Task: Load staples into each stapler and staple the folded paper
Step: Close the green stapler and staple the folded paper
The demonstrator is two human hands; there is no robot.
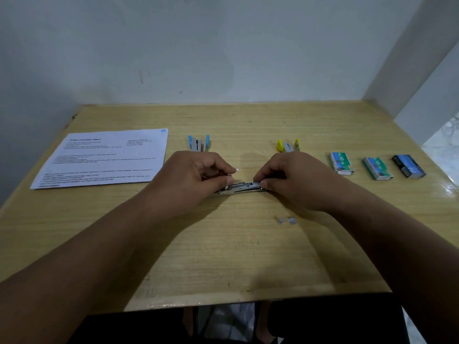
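Three staplers are in view: a blue stapler (198,143) and a yellow stapler (288,145) stand at the far middle of the table, and an opened metal stapler (242,187) lies flat between the two hands. The left hand (192,178) curls its fingers round the stapler's left end, and the right hand (289,177) pinches its right end. Three staple boxes sit in a row at the right: a white-and-green one (341,163), a green one (377,168) and a dark one (408,166). Two small staple strips (285,221) lie nearer the person. One printed sheet of paper (104,158) lies flat at the left. The table (236,256) is light wood-grain, set against pale walls (198,45) in a corner.
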